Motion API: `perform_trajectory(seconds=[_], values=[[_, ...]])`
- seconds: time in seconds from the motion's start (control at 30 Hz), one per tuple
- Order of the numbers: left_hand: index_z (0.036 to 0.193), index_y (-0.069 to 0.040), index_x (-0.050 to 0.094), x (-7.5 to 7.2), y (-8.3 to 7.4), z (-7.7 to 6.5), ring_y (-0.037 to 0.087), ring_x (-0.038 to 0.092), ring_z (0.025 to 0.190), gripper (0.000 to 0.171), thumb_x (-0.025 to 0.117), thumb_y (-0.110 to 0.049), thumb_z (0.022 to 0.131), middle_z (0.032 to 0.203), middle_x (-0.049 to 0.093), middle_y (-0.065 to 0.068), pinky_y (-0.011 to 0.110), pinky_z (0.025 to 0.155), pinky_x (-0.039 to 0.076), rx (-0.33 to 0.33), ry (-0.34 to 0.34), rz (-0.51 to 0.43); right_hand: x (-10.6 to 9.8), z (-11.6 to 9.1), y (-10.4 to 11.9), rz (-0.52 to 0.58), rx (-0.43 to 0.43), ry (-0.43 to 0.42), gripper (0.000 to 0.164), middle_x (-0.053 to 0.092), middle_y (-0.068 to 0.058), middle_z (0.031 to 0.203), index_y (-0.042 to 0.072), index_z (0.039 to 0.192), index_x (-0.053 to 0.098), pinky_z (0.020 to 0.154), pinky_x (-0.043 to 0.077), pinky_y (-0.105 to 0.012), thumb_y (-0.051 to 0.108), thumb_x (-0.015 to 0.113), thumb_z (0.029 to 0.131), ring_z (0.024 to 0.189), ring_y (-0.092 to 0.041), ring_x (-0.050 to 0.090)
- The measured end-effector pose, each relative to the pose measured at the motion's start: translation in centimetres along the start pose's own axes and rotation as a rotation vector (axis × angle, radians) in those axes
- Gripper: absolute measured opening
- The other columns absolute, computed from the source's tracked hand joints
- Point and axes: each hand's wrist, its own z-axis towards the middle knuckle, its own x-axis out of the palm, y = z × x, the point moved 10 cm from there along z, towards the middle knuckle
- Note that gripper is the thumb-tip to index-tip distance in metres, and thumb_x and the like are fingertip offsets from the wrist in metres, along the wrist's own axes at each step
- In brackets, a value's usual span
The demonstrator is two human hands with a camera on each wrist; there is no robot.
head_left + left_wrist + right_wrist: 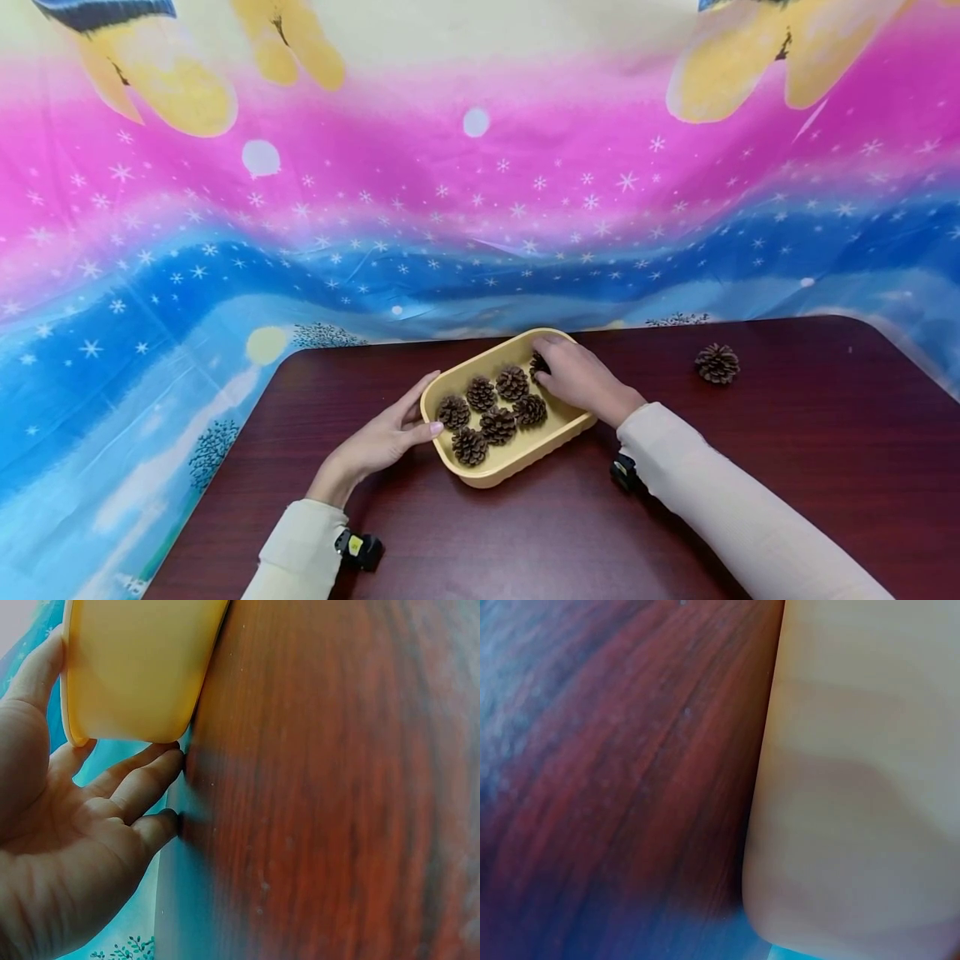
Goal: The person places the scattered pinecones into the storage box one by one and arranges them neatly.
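Note:
A yellow plastic box [487, 477] sits slanted on the table, with several brown pine cones [497, 426] lying inside. My left hand [386, 437] holds its left end, the thumb at the near side of the rim and the index finger farther back. In the left wrist view the lower fingertips [161, 825] of that hand reach down to the tabletop beside the box [142, 667]. Inside the box's far right end, my right hand [581, 375] grips another pine cone [537, 367], mostly hidden by the fingers. Only the box's outer wall [855, 787] and the tabletop fill the right wrist view.
One more pine cone [717, 364] lies alone on the dark red wooden table [540, 542], at the back right. Behind the table's far edge hangs a colourful snowflake-printed cloth [480, 208]. Each wrist carries a small black camera [360, 548].

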Motion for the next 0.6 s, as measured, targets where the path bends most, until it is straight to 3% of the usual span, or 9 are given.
perform_trajectory(seconds=[0.6], values=[[0.171, -0.025, 0.007, 0.01, 0.04, 0.03, 0.042, 0.054, 0.140, 0.088, 0.065, -0.022, 0.105, 0.168, 0.031, 0.027, 0.057, 0.121, 0.034, 0.006, 0.008, 0.003, -0.02, -0.14, 0.04, 0.003, -0.005, 0.005, 0.048, 0.066, -0.022, 0.137, -0.002, 0.141, 0.059, 0.103, 0.055, -0.053, 0.016, 0.072, 0.099, 0.125, -0.037, 0.065]])
